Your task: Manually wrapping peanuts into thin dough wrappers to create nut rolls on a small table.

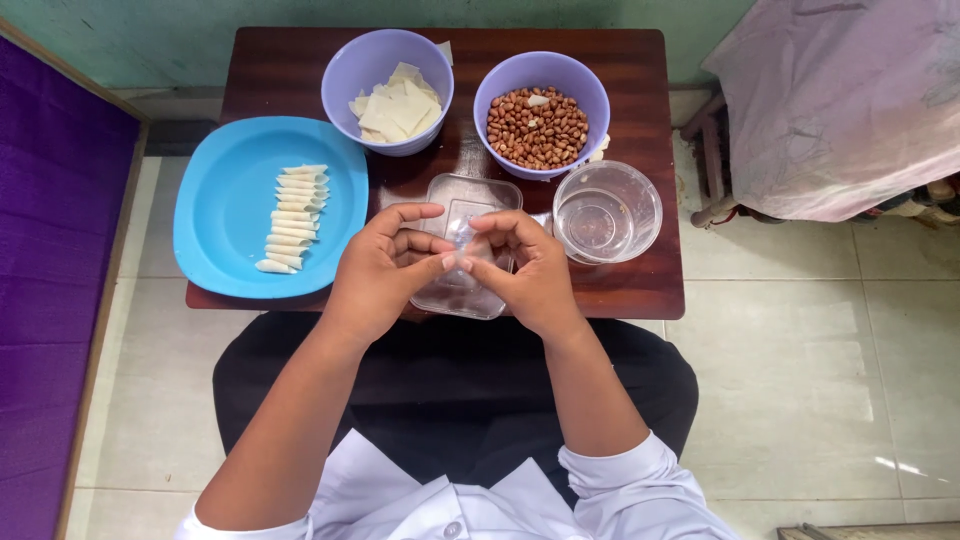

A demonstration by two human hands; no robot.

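My left hand (385, 268) and my right hand (525, 265) meet over a clear plastic lid (455, 200) at the table's front. Together their fingertips pinch a small pale wrapper piece (463, 240); what it holds is hidden. A blue plate (215, 215) to the left carries a row of several rolled white wrappers (290, 217). Behind the hands stand a lilac bowl of flat wrapper squares (395, 105) and a lilac bowl of peanuts (538, 125).
A clear round container with water (607, 212) stands right of my hands on the dark wooden table (640, 285). A purple panel (50, 280) lines the left. A cloth-covered piece of furniture (840, 100) stands at the right on the tiled floor.
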